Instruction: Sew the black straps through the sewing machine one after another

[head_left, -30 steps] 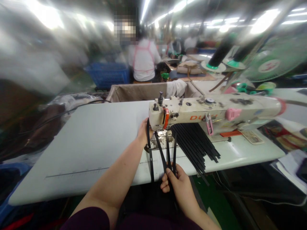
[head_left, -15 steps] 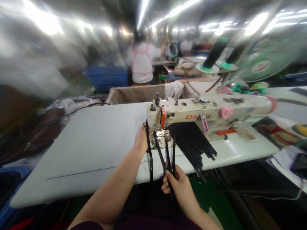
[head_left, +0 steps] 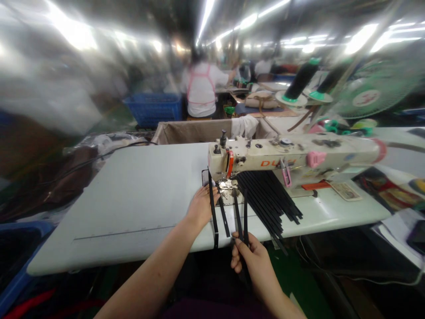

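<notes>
My left hand (head_left: 201, 206) lies on the table left of the sewing machine's needle plate (head_left: 228, 186), fingers stretched out flat towards a short black strap (head_left: 225, 219). One long black strap (head_left: 214, 217) runs down in front of those fingertips and over the table's front edge. At that edge my right hand (head_left: 251, 253) is closed round black straps (head_left: 238, 217), their upper ends pointing at the needle area of the white sewing machine (head_left: 265, 157). To the right, a fan of several black straps (head_left: 268, 201) lies partly under the machine arm.
Pink thread snips (head_left: 285, 173) hang on the machine. Two black thread cones (head_left: 303, 79) stand behind it, beside a green fan (head_left: 365, 95). Beyond the white table (head_left: 139, 190) are a fabric-lined bin (head_left: 192, 130), a blue crate (head_left: 156, 108) and a person in white (head_left: 202, 88).
My left hand has come down and nearer, its fingers now flat beside the needle plate. One strap has left my right hand and lies on the table. The view has shifted slightly.
</notes>
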A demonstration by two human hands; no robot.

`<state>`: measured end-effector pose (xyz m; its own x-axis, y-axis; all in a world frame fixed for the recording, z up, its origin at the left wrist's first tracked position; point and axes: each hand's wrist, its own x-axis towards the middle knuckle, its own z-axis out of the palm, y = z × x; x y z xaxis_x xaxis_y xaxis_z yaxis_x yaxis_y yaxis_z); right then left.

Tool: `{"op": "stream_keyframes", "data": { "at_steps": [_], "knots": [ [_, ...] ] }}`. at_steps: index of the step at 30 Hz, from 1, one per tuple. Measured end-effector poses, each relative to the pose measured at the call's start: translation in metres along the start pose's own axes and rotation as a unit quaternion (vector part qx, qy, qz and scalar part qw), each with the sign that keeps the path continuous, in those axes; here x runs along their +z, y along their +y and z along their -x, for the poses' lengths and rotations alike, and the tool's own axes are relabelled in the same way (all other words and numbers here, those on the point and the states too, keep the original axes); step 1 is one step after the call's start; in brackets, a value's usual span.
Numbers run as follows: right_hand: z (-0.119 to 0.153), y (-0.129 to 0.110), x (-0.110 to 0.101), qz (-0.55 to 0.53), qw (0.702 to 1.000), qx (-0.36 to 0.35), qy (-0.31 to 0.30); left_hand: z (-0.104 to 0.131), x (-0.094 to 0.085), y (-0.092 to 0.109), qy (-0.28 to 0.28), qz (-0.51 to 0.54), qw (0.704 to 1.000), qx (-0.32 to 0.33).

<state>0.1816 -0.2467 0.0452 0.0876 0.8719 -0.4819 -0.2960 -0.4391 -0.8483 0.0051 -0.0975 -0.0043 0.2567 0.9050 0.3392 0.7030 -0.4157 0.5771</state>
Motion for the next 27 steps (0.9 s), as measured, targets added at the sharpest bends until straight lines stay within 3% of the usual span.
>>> {"op": "stream_keyframes", "data": {
  "at_steps": [15,27],
  "knots": [
    [0.001,0.005,-0.010,-0.041,0.998,0.039,-0.020,0.002,0.006,-0.002,-0.006,-0.042,0.999,0.017],
    [0.003,0.006,-0.011,-0.025,0.999,0.033,-0.026,0.003,0.010,-0.006,0.023,-0.029,0.999,0.016]
  ]
}}
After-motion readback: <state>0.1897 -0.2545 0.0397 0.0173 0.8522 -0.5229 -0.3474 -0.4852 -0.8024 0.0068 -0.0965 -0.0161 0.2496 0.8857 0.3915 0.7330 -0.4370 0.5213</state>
